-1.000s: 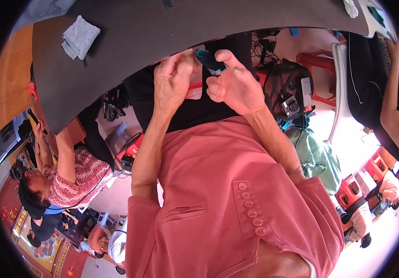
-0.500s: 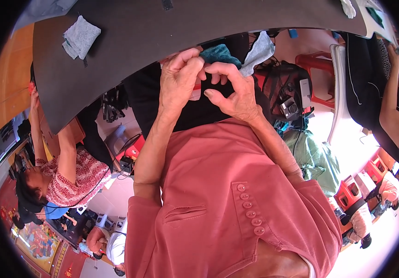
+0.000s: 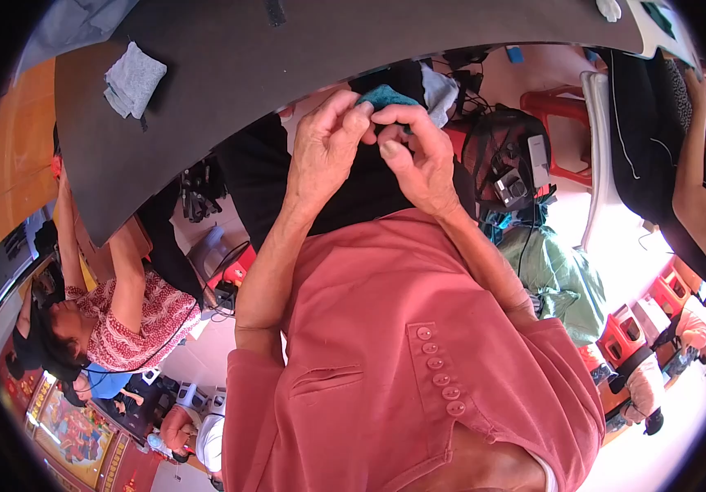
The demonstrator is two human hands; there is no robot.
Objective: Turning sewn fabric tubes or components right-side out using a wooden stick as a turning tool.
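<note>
Over my lap, at the near edge of the dark table, my left hand [image 3: 324,152] pinches a small teal cloth [image 3: 387,97] between thumb and fingertips. Beside it my right hand [image 3: 422,160] curls its fingers against the same cloth, its thumb bent inward. Much of the fabric is hidden behind my fingers. A pale grey cloth [image 3: 440,92] hangs just beyond my right knuckles; whether it joins the teal one I cannot tell.
The dark table [image 3: 230,66] curves across the top, with a folded grey cloth [image 3: 136,79] on its left. A black mesh bag [image 3: 500,148], a red stool [image 3: 562,123] and a green sack [image 3: 553,279] stand right. A person in a patterned shirt [image 3: 144,312] sits left.
Both hands have drawn slightly closer to each other. The teal cloth is more bunched, and the pale grey cloth has dropped lower and shows less.
</note>
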